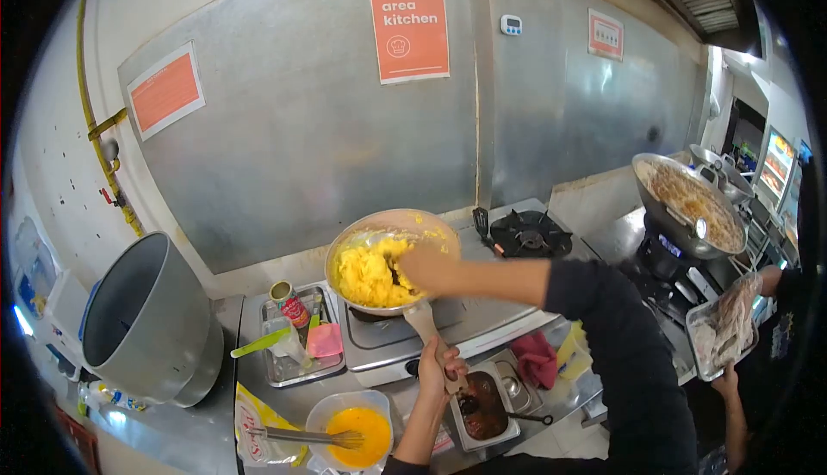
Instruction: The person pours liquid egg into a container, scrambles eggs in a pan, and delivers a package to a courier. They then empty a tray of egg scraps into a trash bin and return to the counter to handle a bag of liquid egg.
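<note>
My left hand (438, 373) is wrapped around the pale handle of a frying pan (345, 238), which sits on the stove. Yellow scrambled egg (370, 270) is heaped in the pan's left half. Over the pan, my right hand (424, 270) is blurred by motion and closed on a dark cooking utensil (396, 279), mostly hidden by the hand and egg. Below the left hand stands a metal container of dark red-brown sauce (484, 410). A plastic jug of beaten egg (366, 428) holds a whisk (301, 436), left of my left forearm.
A tray (289, 380) carries a can (289, 301), a green-handled tool and a pink item. A large metal pot (159, 329) stands at left. Beyond the bare burner (531, 232), a wok (689, 204) holds frying food. At right, another person holds a tray of raw meat (724, 329).
</note>
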{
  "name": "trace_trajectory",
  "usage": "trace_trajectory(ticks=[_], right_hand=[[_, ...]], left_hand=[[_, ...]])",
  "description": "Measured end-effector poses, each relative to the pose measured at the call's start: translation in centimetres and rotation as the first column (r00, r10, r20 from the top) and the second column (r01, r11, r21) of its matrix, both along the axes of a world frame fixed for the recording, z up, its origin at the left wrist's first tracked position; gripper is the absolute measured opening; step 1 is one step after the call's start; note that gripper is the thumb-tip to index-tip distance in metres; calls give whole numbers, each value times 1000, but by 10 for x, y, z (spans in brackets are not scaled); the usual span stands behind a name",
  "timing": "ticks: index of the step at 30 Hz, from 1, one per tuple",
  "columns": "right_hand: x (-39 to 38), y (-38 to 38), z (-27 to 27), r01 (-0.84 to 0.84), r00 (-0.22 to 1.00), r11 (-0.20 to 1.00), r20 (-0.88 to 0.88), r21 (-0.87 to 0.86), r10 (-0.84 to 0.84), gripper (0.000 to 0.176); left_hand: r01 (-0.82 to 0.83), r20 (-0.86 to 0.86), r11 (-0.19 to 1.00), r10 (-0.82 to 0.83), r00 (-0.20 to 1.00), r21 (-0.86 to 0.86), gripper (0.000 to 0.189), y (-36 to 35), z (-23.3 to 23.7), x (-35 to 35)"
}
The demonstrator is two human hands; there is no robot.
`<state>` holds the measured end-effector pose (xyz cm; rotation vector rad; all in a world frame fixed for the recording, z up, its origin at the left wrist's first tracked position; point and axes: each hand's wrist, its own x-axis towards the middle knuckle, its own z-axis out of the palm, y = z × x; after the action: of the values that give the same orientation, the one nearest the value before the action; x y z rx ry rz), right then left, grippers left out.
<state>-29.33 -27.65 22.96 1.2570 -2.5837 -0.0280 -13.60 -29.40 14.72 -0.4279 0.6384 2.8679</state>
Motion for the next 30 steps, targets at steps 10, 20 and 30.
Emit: trace_trajectory(ticks=[10, 20, 30], right_hand=[[-13, 14, 87, 88, 996, 985, -4, 151, -88, 19], [30, 89, 92, -262, 937, 927, -160, 268, 311, 19], [76, 37, 66, -330, 944, 917, 87, 223, 319, 13]], left_hand=[[4, -17, 999, -5, 1000, -36, 21, -4, -4, -1], [13, -21, 997, -15, 1000, -72, 23, -3, -2, -2], [33, -9, 997, -34, 999, -65, 22, -2, -3, -2]])
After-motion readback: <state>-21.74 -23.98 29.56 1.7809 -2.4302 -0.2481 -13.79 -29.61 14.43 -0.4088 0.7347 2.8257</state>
